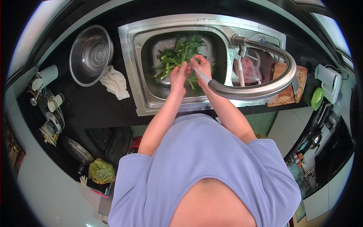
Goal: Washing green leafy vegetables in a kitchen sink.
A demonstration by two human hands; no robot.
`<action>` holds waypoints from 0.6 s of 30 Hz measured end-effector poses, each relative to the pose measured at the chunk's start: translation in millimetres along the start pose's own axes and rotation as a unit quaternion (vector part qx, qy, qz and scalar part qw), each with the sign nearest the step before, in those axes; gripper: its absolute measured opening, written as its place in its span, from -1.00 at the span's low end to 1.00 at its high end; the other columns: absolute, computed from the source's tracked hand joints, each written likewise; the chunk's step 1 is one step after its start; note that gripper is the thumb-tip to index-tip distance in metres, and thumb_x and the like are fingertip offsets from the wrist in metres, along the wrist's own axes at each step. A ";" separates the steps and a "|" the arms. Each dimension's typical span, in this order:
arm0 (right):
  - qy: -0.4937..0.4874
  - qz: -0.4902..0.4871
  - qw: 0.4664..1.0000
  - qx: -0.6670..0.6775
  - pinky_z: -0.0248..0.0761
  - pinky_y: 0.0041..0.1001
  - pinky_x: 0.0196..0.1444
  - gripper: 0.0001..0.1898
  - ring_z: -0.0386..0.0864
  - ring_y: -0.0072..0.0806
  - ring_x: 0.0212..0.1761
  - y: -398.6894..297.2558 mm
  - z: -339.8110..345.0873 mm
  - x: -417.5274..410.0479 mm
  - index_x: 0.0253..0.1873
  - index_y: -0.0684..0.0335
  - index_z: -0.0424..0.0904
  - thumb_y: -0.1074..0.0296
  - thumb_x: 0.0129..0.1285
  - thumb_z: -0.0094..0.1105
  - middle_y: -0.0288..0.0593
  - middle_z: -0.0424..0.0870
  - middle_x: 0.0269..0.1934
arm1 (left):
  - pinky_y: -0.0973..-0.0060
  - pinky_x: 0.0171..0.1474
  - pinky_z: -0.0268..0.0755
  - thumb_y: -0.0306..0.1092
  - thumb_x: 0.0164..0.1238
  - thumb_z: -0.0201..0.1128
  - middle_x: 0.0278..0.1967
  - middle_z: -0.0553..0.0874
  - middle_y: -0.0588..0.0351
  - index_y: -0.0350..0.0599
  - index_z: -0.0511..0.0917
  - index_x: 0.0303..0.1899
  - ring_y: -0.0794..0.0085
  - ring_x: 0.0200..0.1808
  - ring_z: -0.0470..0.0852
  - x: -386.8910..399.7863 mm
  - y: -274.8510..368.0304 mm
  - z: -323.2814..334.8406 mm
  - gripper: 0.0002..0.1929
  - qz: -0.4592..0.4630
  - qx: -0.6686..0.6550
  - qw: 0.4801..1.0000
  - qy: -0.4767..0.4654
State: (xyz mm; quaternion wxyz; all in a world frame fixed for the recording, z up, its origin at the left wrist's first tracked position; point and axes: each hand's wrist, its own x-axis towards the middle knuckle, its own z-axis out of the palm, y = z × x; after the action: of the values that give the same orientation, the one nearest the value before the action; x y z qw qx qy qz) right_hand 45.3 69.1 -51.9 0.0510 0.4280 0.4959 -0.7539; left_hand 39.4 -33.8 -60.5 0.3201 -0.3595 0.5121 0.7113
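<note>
Leafy green vegetables [181, 54] lie in a loose heap in the large basin of a stainless steel sink [147, 85], their pale cut stems pointing left. My left hand [178, 76] is at the near side of the heap, thumb and fingers pinched on greens. Close beside it my right hand [203, 69] also has bent fingers on greens, and some leaves [192, 81] hang below between the two hands. A stream of water [200, 74] runs from the curved steel faucet [255, 95] onto my right hand. Exactly which stems each hand grips is partly hidden by the fingers.
The faucet arches over the sink's right side. In the small basin lies a clear plastic bag of reddish meat [246, 71]. A wooden cutting board [283, 85] with a knife [296, 86] sits to its right. A steel bowl [92, 55] and white cloth [114, 82] are left.
</note>
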 end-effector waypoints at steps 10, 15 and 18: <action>0.003 0.017 0.995 0.103 0.30 -0.62 -0.28 -0.95 0.44 -0.64 -0.45 18.6 -0.3 18.4 -0.21 0.20 0.47 0.44 0.28 0.15 -0.39 0.52 -0.43 | 0.72 -0.31 0.32 -0.27 0.31 0.34 -0.38 0.67 0.29 -0.06 0.58 -0.23 0.69 -0.38 0.57 -1.5 3.3 8.8 -0.86 0.008 -0.033 0.999 0.003; 0.009 0.014 0.989 0.148 0.34 -0.60 -0.26 -0.93 0.47 -0.62 -0.43 26.4 0.7 12.0 -0.20 0.21 0.49 0.40 0.31 0.17 -0.34 0.58 -0.40 | 0.81 -0.47 0.17 -0.20 0.29 0.36 -0.42 0.67 0.35 0.02 0.58 -0.26 0.79 -0.45 0.52 5.1 -1.0 4.3 -0.84 -0.003 -0.073 0.997 0.023; 0.015 0.013 0.992 0.123 0.35 -0.57 -0.26 -0.91 0.50 -0.59 -0.40 15.1 12.6 4.0 -0.16 0.25 0.51 0.39 0.31 0.17 -0.29 0.61 -0.37 | 0.63 -0.14 0.44 -0.38 0.34 0.30 -0.28 0.70 0.20 -0.21 0.58 -0.12 0.58 -0.27 0.62 8.8 -6.4 -1.6 -0.83 -0.006 -0.066 0.997 0.027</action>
State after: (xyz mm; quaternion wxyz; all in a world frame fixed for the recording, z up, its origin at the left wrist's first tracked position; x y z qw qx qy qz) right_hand 42.9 52.9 -63.5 -0.0003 0.4487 0.3946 -0.8019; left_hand 40.2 -32.8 -71.4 0.2857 -0.4021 0.4707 0.7315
